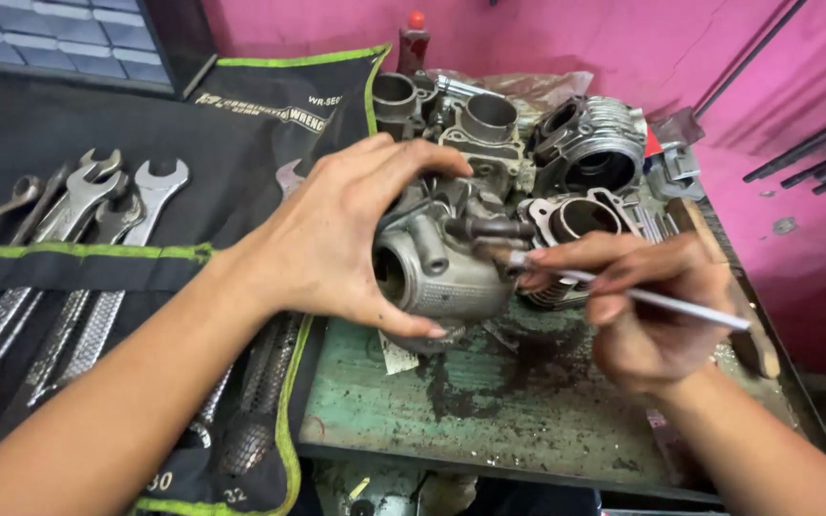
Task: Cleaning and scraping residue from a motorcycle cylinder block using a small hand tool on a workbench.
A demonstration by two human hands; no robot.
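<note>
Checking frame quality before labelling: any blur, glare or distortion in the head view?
Head view: light is even and soft, no hard shadows; the metal engine part under the left hand is sharp; mild shine on the wrenches, not blown out; the thin tool in the right hand looks slightly smeared; wide-lens stretch enlarges both forearms at the bottom corners.

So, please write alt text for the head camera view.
The left hand grips a grey metal engine part while the right hand pokes it with a thin white tool. Wrenches lie left; engine cylinders behind.
</note>
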